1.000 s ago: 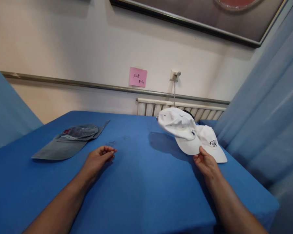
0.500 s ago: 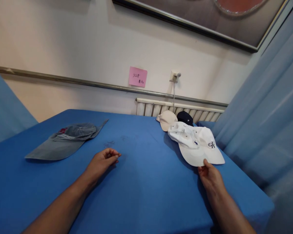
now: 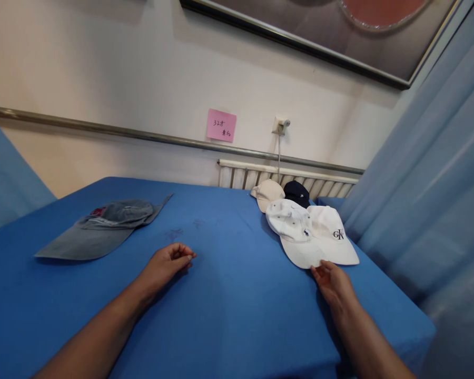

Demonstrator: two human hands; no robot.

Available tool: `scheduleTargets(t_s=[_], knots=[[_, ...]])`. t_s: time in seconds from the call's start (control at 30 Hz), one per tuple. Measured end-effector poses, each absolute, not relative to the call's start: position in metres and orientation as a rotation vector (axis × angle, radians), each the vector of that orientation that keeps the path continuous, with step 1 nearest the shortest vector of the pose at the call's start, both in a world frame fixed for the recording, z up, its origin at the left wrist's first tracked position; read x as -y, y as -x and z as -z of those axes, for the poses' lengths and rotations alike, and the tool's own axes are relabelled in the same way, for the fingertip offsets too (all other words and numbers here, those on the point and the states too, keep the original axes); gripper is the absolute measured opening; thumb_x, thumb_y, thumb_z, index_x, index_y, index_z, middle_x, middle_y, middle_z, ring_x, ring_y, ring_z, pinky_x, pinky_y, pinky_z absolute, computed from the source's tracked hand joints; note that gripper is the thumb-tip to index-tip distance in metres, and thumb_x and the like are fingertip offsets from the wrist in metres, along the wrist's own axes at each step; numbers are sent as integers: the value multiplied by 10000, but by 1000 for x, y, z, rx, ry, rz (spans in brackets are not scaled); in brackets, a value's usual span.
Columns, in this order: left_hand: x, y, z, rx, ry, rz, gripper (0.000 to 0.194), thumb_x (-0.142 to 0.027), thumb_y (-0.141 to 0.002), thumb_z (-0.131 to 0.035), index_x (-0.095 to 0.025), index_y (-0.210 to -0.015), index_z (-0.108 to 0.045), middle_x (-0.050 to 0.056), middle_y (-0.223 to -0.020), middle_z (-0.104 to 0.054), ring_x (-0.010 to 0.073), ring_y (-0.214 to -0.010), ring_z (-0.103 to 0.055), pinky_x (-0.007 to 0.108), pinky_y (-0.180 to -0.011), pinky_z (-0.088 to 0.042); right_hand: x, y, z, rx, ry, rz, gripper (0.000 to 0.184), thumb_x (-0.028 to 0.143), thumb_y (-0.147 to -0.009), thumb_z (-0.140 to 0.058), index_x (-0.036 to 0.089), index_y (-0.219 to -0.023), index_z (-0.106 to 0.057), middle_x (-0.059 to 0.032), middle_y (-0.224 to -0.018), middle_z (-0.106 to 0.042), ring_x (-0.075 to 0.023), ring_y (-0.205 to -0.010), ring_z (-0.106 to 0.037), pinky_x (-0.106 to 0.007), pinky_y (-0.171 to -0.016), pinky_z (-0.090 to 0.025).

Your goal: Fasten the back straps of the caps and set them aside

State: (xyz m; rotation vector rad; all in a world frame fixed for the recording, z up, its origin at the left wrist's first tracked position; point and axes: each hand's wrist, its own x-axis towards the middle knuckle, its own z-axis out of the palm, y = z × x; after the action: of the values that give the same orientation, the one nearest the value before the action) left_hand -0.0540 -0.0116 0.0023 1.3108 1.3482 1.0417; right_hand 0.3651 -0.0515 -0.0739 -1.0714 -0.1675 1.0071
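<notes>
My right hand [image 3: 332,281] pinches the brim of a white cap with a small dark horse-and-rider logo [image 3: 294,226]. This cap overlaps the left side of another white cap with dark lettering [image 3: 335,237]. Behind them sit a cream cap [image 3: 268,192] and a dark navy cap [image 3: 297,192]. My left hand [image 3: 171,263] rests over the middle of the table, its fingers curled together with nothing seen in them. To its left lies a grey-blue cap [image 3: 106,229] with a red patch, brim toward the left front.
A blue cloth covers the table [image 3: 221,316]. At the back are a white radiator [image 3: 240,176], a metal rail [image 3: 150,138] and a wall socket [image 3: 280,125] with a cable. A pink note [image 3: 221,125] is on the wall. Blue curtains [image 3: 426,158] hang at both sides.
My right hand has shifted slightly left with the logo cap, which now overlaps the lettered white cap less. My left hand stays in about the same place, fingers still curled.
</notes>
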Motion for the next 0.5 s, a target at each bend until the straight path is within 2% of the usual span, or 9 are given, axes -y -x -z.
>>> scheduleTargets(t_s=[0.17, 0.3, 0.5], knots=[[11, 51, 4, -1315, -1341, -981, 213, -360, -569, -730, -197, -659, -626, 23, -647, -641, 160, -540, -543, 273, -519, -449, 72, -359, 76, 358, 1108, -1023, 129, 134, -663, -706, 205, -769, -690, -48, -853, -740, -209, -801, -701, -301, -682, -607], [12, 46, 5, -1305, -1379, -936, 200, -352, -557, -720, -200, -656, -637, 14, -631, -631, 162, -538, -542, 265, -516, -431, 78, -356, 75, 458, 1158, -1059, 153, 248, -672, -755, 185, -804, -711, -48, -886, -745, -185, -784, -697, -293, -694, -596], [11, 46, 7, -1308, -1411, -915, 194, -353, -563, -713, -202, -664, -644, 21, -654, -654, 173, -559, -557, 271, -547, -439, 78, -358, 75, 548, 1186, -1050, 181, 230, -633, -776, 205, -792, -693, -43, -907, -738, -200, -830, -692, -296, -709, -584]])
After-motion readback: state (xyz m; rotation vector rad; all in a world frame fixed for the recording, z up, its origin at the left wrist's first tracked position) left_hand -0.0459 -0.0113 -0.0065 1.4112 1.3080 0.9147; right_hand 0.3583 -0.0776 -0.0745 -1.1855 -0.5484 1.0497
